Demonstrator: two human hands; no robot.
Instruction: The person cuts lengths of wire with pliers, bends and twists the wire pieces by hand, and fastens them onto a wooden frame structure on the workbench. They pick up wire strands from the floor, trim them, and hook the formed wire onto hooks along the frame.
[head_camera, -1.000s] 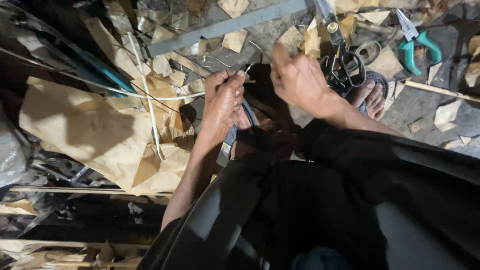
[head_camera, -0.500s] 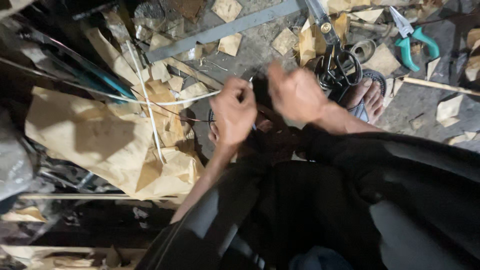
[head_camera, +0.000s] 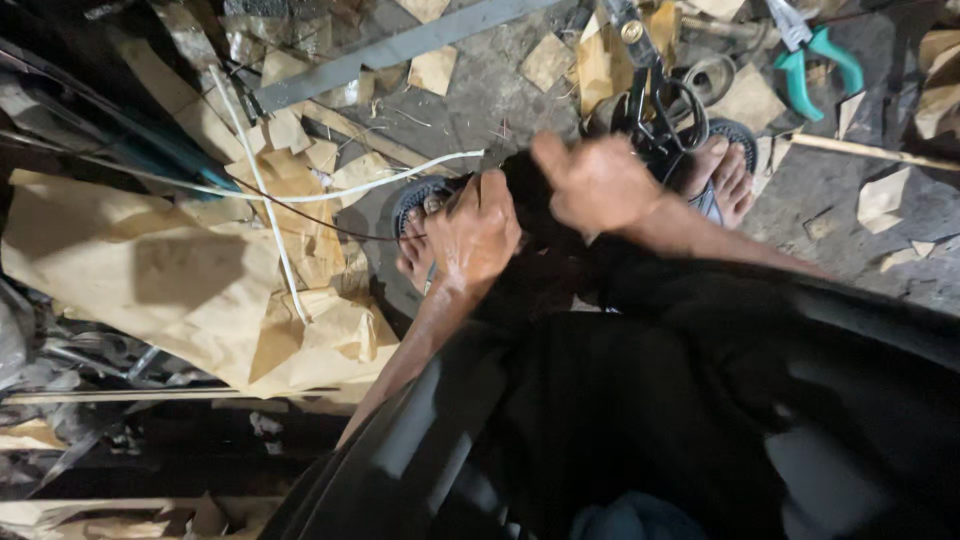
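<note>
My left hand (head_camera: 475, 232) is closed around a thin white strip (head_camera: 330, 188) that runs off to the left over the paper scraps. A small dark tool handle pokes out below its fist. My right hand (head_camera: 595, 185) is fisted just to the right, gripping a dark object (head_camera: 522, 180) held between both hands; what that object is I cannot tell. Both hands hover above my sandalled feet (head_camera: 722, 175) on the grey floor.
Brown paper sheets (head_camera: 150, 280) and cut scraps lie at the left. A grey metal bar (head_camera: 400, 45) crosses the top. Black scissors (head_camera: 660, 100) and green-handled pliers (head_camera: 815, 60) lie at the upper right. Dark rods and sticks are piled at the far left.
Both hands have shifted slightly and drawn closer together. The white strip now stretches further left from my left fist. The view has tilted a little downward.
</note>
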